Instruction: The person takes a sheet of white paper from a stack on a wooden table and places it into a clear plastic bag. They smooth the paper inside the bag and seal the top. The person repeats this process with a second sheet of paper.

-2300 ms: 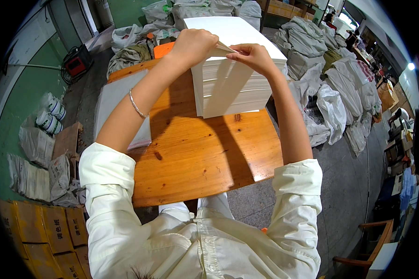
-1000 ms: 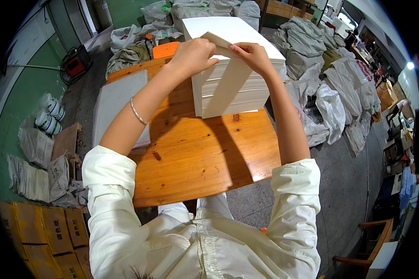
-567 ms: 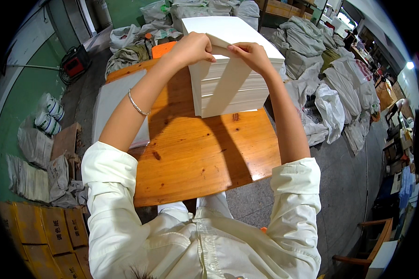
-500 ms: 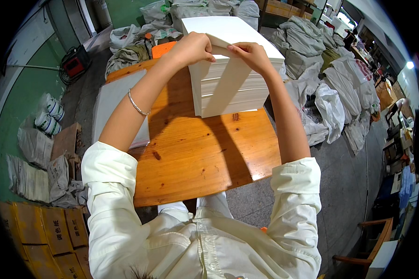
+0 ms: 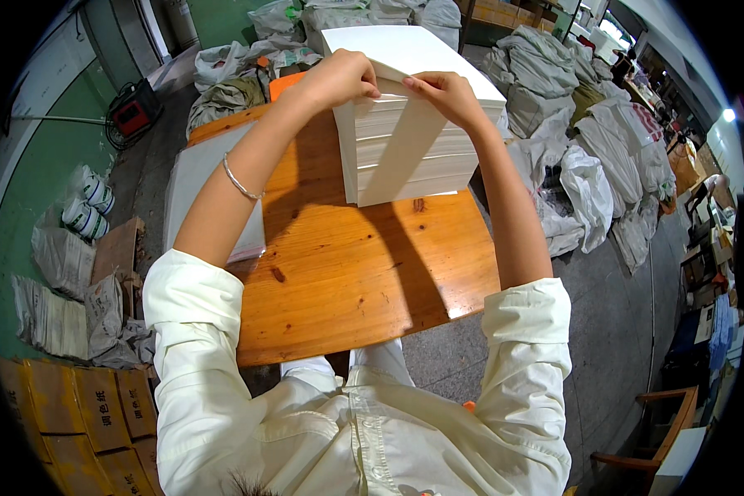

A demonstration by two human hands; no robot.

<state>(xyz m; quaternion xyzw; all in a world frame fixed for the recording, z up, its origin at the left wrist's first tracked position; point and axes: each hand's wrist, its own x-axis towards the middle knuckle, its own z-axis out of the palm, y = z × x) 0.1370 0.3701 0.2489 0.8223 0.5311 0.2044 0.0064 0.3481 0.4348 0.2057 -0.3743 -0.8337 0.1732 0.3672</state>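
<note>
A tall stack of white paper (image 5: 426, 161) stands at the far side of the wooden table (image 5: 347, 289). Both my hands are at the near top edge of this stack, where the uppermost sheets (image 5: 393, 74) are bent up along their front edge. My left hand (image 5: 345, 78), a silver bangle on its wrist, curls over the left part of that edge with its fingers closed on the sheets. Farther right, my right hand (image 5: 445, 93) pinches the same edge between thumb and fingers. How many sheets are held cannot be made out.
A clear plastic-covered flat pile (image 5: 215, 190) lies along the table's left side. Grey wrapped bundles (image 5: 546, 78) crowd the floor behind and to the right. Cardboard boxes (image 5: 99, 409) are stacked at lower left, and a wooden chair (image 5: 670, 430) stands at lower right.
Both hands have shifted slightly farther away, still at the stack's near top edge. The grip on the paper looks the same.
</note>
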